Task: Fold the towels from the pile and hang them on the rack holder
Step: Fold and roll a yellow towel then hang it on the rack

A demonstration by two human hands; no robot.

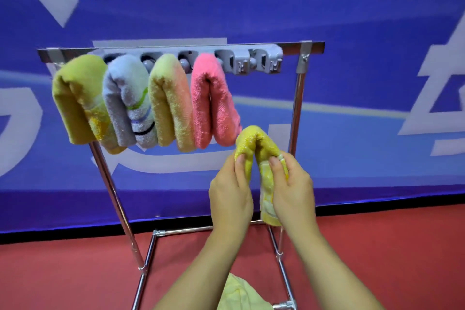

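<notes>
Left hand [230, 192]: pinches the near fold of the yellow towel [256, 148].
Right hand [292, 189]: grips the towel's other half, thumb on top.
Yellow towel: doubled over, at 5 o'clock from the pink towel [214, 103].
Rack [299, 88]: four folded towels hang from its grey holder [256, 60].
Pile [239, 294]: pale yellow cloth at 6 o'clock, on the red floor [63, 272].
</notes>
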